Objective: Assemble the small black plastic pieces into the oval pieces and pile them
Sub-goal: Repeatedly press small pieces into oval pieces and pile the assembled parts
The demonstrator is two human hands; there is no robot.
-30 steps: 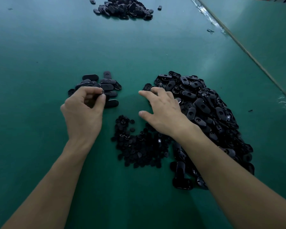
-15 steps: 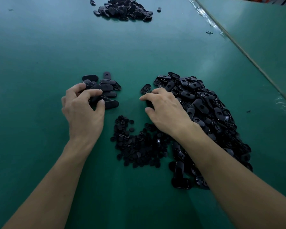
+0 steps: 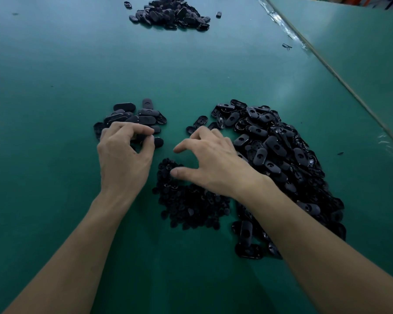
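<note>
oval piece (image 3: pixel 158 142) by left hand (image 3: pixel 123 155) lies crosswise.

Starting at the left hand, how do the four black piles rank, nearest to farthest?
1. Small oval pile, at the left hand fingertips.
2. Small-pieces heap, just to its right.
3. Big oval heap, right side.
4. Distant pile, far ahead.
</note>
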